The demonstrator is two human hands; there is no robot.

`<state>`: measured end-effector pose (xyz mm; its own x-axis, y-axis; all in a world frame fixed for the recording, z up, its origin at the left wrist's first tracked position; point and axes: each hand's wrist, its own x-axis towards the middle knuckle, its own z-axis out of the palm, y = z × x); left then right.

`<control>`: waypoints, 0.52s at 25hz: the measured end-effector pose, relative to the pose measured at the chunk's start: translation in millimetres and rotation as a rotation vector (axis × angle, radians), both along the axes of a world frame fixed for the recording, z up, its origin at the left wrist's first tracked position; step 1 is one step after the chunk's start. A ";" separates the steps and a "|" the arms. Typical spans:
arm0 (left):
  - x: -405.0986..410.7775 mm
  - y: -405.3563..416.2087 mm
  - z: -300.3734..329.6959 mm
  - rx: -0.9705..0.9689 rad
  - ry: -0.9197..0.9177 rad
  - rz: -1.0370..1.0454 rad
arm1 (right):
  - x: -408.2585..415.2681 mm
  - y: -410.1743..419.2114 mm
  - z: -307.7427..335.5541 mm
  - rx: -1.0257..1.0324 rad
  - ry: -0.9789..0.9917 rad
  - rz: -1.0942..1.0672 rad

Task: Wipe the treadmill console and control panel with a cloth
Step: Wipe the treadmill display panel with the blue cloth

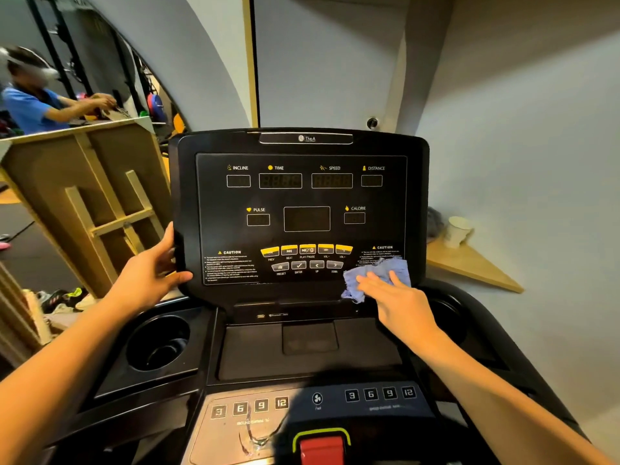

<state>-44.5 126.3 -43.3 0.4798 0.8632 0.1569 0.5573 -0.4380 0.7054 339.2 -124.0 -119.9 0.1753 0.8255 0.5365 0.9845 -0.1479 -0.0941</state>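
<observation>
The black treadmill console (302,196) stands upright in front of me, with dark displays and a row of yellow buttons (307,250). My left hand (152,273) grips the console's lower left edge, thumb on its face. My right hand (394,297) presses a crumpled blue cloth (375,273) flat against the console's lower right corner, over the right caution label. Below lies the control panel (312,402) with numbered keys, a fan button and a red safety key (322,448).
Cup holders sit at the left (157,344) and right (449,317) of the tray. A wooden frame (90,199) leans at the left. A paper cup (458,231) stands on a wooden corner shelf at the right. Another person in blue works at the far left.
</observation>
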 end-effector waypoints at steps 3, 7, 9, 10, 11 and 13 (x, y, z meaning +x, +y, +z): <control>0.4 0.5 0.4 -0.011 -0.005 -0.004 | 21.4 -16.4 0.9 0.070 -0.022 0.002; 0.9 1.2 -0.9 0.005 -0.018 -0.019 | 31.6 -22.1 7.6 0.198 -0.062 0.053; -0.1 2.6 -1.2 0.009 -0.009 -0.014 | 33.7 -16.4 9.0 0.219 -0.089 0.065; -0.6 3.5 -1.1 0.013 -0.001 -0.014 | 34.6 -14.1 12.3 0.229 -0.100 0.059; -1.8 4.1 -1.7 0.014 0.001 -0.020 | 36.7 -11.0 16.5 0.245 -0.106 0.050; -3.5 4.9 -2.1 0.012 -0.004 -0.038 | 42.6 -2.0 29.4 0.303 -0.115 0.036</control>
